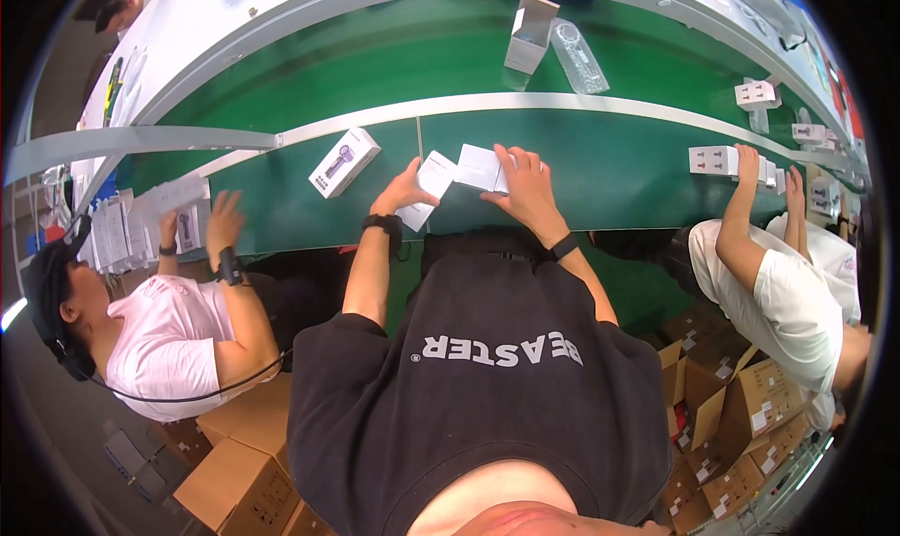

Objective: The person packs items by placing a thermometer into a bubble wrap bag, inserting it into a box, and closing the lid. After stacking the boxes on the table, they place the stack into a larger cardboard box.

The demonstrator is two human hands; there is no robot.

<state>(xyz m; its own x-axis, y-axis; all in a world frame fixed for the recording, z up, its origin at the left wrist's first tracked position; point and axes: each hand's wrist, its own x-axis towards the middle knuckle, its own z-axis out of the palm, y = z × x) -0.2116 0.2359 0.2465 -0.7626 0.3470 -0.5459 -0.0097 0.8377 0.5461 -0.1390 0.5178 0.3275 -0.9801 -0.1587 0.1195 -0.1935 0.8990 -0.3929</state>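
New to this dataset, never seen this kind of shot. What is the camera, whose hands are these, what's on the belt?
One picture, from a fisheye camera on a person's head looking down, so straight edges curve. The black shirt at the bottom is the wearer's. Their left hand and right hand rest on flat white cards lying on a green conveyor belt. The left fingers pinch one white card. A white box with a purple picture lies to the left. Co-workers sit on both sides, handling similar boxes. Brown cartons stand on the floor.
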